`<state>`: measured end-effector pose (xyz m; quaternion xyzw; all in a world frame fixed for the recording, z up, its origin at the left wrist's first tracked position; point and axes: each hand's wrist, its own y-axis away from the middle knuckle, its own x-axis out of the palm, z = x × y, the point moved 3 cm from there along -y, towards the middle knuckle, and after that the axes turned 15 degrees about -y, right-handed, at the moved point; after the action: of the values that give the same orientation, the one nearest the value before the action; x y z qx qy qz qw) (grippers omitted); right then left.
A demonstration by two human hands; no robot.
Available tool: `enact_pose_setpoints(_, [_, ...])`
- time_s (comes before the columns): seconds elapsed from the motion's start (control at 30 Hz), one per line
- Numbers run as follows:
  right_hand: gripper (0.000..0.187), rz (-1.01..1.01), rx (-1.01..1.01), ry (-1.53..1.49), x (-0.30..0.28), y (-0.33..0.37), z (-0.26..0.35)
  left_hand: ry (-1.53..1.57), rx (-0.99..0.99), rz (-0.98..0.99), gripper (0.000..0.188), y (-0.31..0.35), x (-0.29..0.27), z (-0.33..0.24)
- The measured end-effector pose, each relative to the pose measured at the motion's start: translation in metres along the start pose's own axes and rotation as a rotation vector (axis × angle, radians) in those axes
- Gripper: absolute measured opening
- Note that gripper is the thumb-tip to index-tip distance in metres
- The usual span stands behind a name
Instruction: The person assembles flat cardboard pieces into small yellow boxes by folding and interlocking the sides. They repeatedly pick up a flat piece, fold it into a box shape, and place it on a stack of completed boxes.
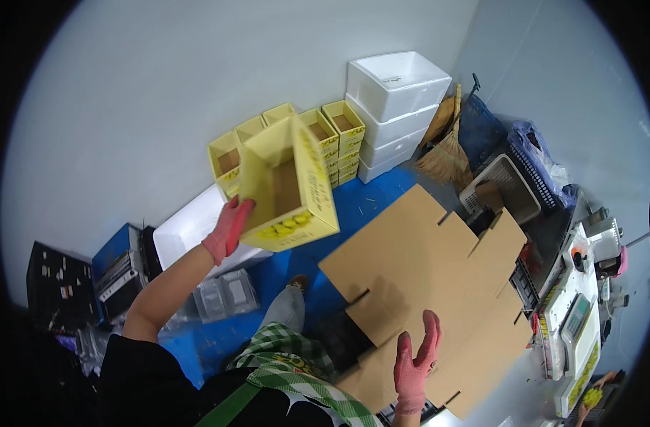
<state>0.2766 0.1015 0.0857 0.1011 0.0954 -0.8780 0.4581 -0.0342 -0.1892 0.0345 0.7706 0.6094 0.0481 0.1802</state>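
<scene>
My left hand [227, 226], in a pink glove, grips a yellow open-topped cardboard box [318, 178] by its near left edge. The box is tilted, so its brown bottom shows inside, and yellow fruit is printed on its sides. My right hand [415, 363], also in a pink glove, is raised over a large flat sheet of brown cardboard [425, 263]. Its fingers are spread and hold nothing. The cardboard has slots cut along its edges.
Stacked yellow boxes [345, 117] stand by the wall beside piled white foam boxes [400, 85]. A straw broom [449, 153] and a white basket [514, 185] are to the right. A scale [575, 317] sits far right, near another person's hand [585, 411]. Clear plastic trays [225, 295] lie on the blue floor.
</scene>
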Motion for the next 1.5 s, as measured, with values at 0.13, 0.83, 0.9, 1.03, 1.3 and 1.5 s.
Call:
enact_pose_setpoints(0.13, [0.061,-0.149,-0.050,0.464,0.049,-0.051,-0.033,-0.034,-0.043,-0.102,0.029,-0.125,-0.015,-0.003])
enact_pose_setpoints(0.83, [0.056,-0.006,-0.084,1.109,0.086,-0.067,-0.097,-0.852,-0.149,-0.500,0.071,-0.626,0.116,0.064])
enact_pose_setpoints(0.9, [0.057,-0.084,0.038,1.048,0.092,-0.075,-0.088,-1.051,-0.074,-0.566,0.072,-0.600,0.113,0.044])
enact_pose_setpoints(1.03, [0.062,-0.197,0.167,0.955,0.106,-0.096,-0.061,-1.233,0.055,-0.546,0.066,-0.558,0.120,0.005])
enact_pose_setpoints(1.3, [0.069,-0.343,0.169,0.682,0.083,-0.064,-0.072,-0.673,0.734,0.119,0.040,-0.343,0.185,-0.018])
enact_pose_setpoints(1.5, [0.074,-0.685,0.081,0.922,-0.032,0.006,-0.053,-0.652,0.609,0.854,0.072,-0.083,0.191,0.019])
